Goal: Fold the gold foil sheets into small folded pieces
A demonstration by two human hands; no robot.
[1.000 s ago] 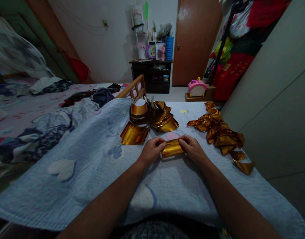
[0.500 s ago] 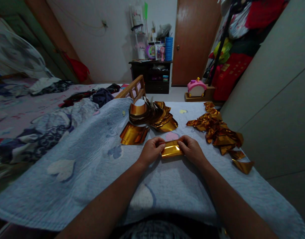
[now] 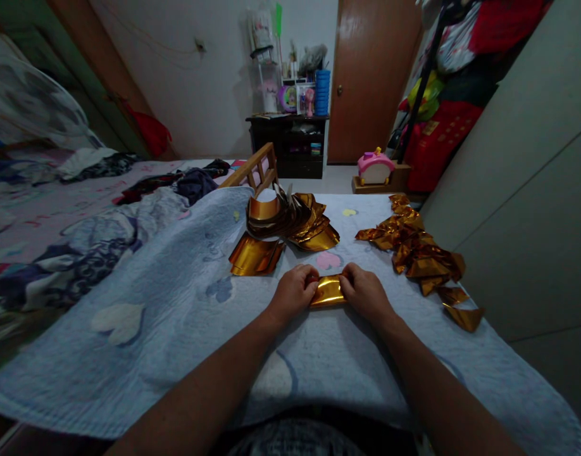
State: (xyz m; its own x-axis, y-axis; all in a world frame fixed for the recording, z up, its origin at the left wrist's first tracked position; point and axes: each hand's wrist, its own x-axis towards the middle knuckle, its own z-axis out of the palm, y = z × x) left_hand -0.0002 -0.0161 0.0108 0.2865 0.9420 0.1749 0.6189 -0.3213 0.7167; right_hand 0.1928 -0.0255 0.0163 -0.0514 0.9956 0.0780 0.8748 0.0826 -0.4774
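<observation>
Now, the left hand [image 3: 294, 292] and right hand [image 3: 367, 291] each have a firm grip on an end of the gold foil sheet [image 3: 329, 291], over the blue blanket [image 3: 186, 342]. Stacked foil sheets [image 3: 258, 254] sit beyond, crinkled foil pieces [image 3: 433, 263] to the right.

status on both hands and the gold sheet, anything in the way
Left hand, right hand: gripping gold sheet at either end. Foil sheets beyond, crumpled foil rightward, both apart from hands.
</observation>
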